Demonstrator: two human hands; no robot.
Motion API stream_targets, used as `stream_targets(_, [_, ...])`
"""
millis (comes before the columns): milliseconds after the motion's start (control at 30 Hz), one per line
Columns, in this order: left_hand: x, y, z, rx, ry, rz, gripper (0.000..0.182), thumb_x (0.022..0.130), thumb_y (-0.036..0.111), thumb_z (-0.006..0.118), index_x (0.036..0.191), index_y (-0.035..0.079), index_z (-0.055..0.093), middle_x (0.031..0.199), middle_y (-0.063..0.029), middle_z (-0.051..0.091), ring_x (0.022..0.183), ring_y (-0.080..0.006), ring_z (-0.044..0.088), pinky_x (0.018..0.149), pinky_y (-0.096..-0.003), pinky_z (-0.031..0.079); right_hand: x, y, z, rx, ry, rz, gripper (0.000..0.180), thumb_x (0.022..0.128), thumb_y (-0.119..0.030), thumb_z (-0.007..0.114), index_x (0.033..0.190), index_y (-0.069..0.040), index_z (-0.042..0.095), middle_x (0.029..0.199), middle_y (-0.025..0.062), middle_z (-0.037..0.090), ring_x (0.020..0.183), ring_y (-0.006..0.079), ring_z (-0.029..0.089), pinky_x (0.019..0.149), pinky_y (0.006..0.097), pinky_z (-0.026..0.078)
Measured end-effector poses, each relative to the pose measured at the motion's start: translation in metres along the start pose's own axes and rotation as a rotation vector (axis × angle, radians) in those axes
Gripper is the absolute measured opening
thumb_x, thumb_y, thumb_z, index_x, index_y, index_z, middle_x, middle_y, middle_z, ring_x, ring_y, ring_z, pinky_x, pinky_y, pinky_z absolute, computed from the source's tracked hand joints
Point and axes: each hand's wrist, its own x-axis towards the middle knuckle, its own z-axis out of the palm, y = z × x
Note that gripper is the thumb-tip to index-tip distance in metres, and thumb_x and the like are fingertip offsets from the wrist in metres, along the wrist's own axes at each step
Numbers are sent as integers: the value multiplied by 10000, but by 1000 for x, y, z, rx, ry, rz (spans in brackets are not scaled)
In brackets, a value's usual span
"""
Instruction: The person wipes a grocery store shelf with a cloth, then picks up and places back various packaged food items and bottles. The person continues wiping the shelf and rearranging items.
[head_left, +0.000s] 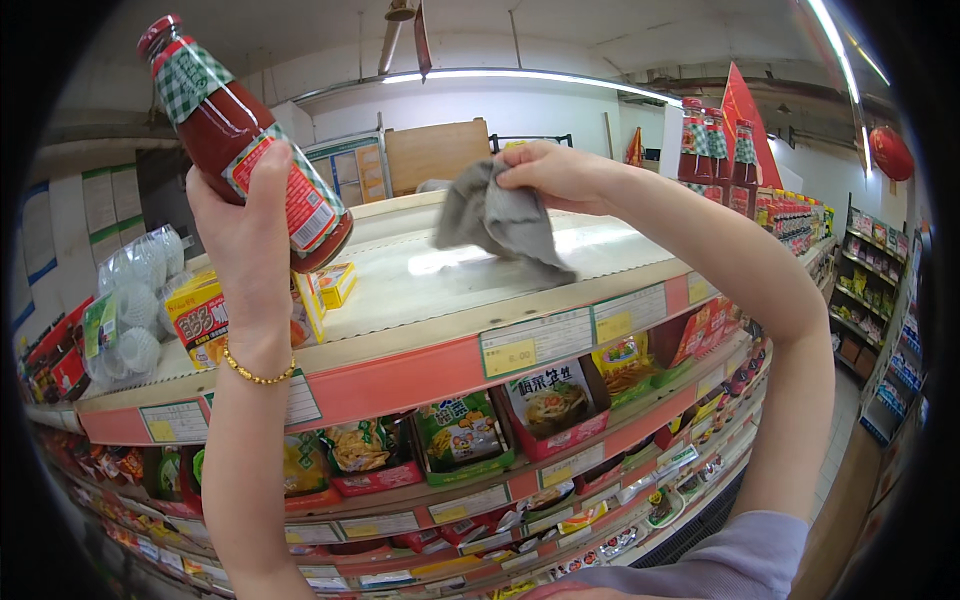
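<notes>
My left hand (240, 217) grips a glass bottle of red sauce (225, 124), tilted, with its red cap up and a green checked label round the neck. A crumpled grey cloth (499, 217) hangs from the fingers of my right hand (555, 174). Its lower edge is blurred and lies over the white top shelf (405, 289); whether it touches the surface along its whole length I cannot tell. Below the bottle, partly behind my left wrist, stand yellow curry boxes (196, 307).
Clear plastic packs of netted items (135, 300) sit at the shelf's left end. Several similar sauce bottles (712, 157) stand at its right. Price tags (536, 345) line the red front edge. Lower shelves hold bagged foods in open cartons (559, 409). An aisle floor (832, 450) runs along the right.
</notes>
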Motion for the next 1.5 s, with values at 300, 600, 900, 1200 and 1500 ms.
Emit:
stream_targets(300, [1,-1,0,27,13,-29,461,807,263,660,1131,35,424,1010,-79,544,837,-101,568,740,-253,506,-30,8,-18,-903,-111,-78,580,929,-367,412,1417,-82,281,1415,215,290,1342,329,249,1105,445,221])
stream_targets(600, [0,-2,4,-110,10,-71,417,815,205,655,1118,19,438,956,-67,559,797,-108,574,712,-265,504,9,7,77,-803,-667,-119,763,893,-663,156,1471,-171,84,1528,108,-6,1399,284,-108,1122,480,7])
stream_targets(900, [-3,1,2,112,54,-65,523,786,317,642,1157,16,429,964,-102,585,804,-151,629,678,-277,550,63,68,-13,-856,-489,97,619,939,-544,216,1458,-212,158,1519,103,106,1406,268,72,1132,427,76])
stream_targets(1200, [-5,0,1,133,53,-54,574,773,360,649,1172,18,418,970,-100,576,813,-151,626,697,-279,552,84,121,-119,-1117,-135,773,532,913,-469,380,1249,-78,513,1272,123,478,1093,195,426,953,377,305])
stream_targets(1500, [-5,-2,3,129,82,-57,557,780,340,659,1166,17,421,983,-100,573,828,-138,609,708,-278,538,5,80,-66,-883,-303,458,612,900,-402,362,1434,-119,265,1409,91,337,1297,221,288,1075,399,203])
